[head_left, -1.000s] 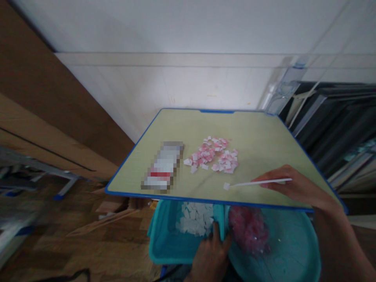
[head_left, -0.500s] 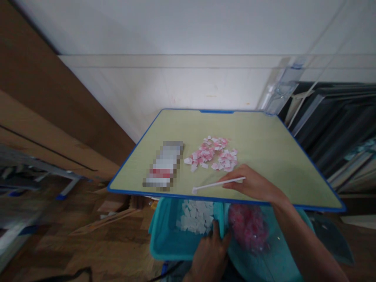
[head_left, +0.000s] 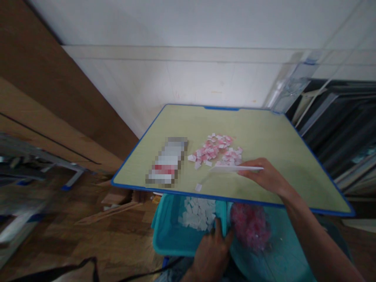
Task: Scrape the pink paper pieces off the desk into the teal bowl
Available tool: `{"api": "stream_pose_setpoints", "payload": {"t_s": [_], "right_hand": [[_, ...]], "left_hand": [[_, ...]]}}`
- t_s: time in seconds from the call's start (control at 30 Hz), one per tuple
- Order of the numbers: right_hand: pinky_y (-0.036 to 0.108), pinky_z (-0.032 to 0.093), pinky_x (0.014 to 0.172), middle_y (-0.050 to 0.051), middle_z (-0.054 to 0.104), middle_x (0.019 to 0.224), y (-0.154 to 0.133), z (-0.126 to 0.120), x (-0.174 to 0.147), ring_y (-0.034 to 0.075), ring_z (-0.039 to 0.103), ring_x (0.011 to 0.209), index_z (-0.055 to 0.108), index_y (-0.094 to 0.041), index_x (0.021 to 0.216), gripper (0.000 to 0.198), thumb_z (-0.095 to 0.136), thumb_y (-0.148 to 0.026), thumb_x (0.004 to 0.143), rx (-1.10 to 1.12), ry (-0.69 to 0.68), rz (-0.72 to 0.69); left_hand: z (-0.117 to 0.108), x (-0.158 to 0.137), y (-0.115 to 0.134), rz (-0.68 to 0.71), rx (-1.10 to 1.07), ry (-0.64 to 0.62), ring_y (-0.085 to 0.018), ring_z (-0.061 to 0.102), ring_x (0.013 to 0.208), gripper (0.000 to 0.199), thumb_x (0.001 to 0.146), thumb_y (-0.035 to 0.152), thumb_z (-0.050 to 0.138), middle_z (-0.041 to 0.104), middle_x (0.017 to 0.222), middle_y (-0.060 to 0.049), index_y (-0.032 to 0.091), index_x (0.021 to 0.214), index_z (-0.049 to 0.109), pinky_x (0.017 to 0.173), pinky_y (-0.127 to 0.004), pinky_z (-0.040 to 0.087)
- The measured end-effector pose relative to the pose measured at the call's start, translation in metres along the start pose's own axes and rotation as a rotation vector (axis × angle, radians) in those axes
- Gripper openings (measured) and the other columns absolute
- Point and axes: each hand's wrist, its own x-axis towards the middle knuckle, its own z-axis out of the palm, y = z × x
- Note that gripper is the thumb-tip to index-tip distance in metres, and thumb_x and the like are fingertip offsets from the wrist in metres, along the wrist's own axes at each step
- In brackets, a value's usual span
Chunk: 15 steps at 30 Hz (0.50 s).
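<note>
Pinched in my right hand (head_left: 258, 172) is a slim white tool that looks like tweezers (head_left: 229, 169). It hangs over the pale green board, its left end smeared by motion. A small white square (head_left: 198, 187) lies alone close to the board's front edge, below and left of that end. Pink-and-white square pieces (head_left: 210, 150) are spread in a heap left of my right hand. Below the board, my left hand (head_left: 212, 248) grips the right wall of a teal basket (head_left: 173, 249), index finger inside and thumb outside. White pieces (head_left: 197, 213) lie in that basket.
The blue-edged board (head_left: 264, 131) stands against a white wall. A blurred-out flat object (head_left: 167, 160) lies on its left. A pink bundle in clear plastic (head_left: 251, 227) rests on a teal surface (head_left: 289, 250) at right. A clear bottle (head_left: 289, 94) stands at the back right corner.
My right hand and the tweezers have moved up and right, away from the small white square, which stays near the front edge. My left hand stays at the basket wall. The view has shifted slightly.
</note>
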Motion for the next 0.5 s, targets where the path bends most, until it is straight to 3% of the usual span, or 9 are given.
{"api": "stream_pose_setpoints", "payload": {"t_s": [0.2,0.5], "right_hand": [[0.027,0.049,0.062,0.006,0.073,0.079,0.001,0.002,0.023,0.019,0.066,0.069,0.073,-0.015,0.085,0.022,0.061,-0.028,0.072,0.143,-0.252,-0.122],[0.031,0.049,0.077,0.011,0.071,0.093,0.018,-0.026,0.03,0.021,0.066,0.087,0.072,-0.014,0.09,0.025,0.057,-0.03,0.078,0.225,-0.555,-0.29]], "left_hand": [[0.002,-0.001,0.0,-0.006,0.006,0.012,-0.028,0.06,0.087,0.054,0.081,0.015,0.044,0.031,0.134,-0.023,0.031,0.132,0.033,0.066,-0.039,0.051],[-0.002,0.0,-0.001,-0.011,0.021,-0.017,-0.027,0.061,0.084,0.054,0.079,0.013,0.047,0.032,0.133,-0.023,0.03,0.129,0.037,0.067,-0.039,0.05]]}}
